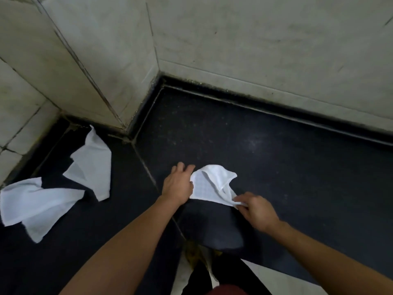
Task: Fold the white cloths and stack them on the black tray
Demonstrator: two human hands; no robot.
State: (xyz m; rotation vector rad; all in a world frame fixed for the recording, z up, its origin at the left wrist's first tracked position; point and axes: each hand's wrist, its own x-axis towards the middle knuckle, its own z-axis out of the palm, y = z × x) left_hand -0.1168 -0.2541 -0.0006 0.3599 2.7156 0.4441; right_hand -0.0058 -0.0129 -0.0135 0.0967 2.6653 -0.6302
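Note:
A white cloth (209,184) lies partly folded at the far end of a black tray (212,226) on the dark counter. My left hand (178,184) rests flat against the cloth's left edge, fingers spread. My right hand (255,210) pinches the cloth's near right corner between thumb and fingers. Two more white cloths lie crumpled at the left: one (91,165) by the wall corner, another (36,203) close to the left edge of view.
The dark counter (276,156) runs along tiled walls (234,39) at the back and left, with a wall corner jutting in at the middle left. A seam crosses the counter beside my left hand. Its front edge shows at the bottom.

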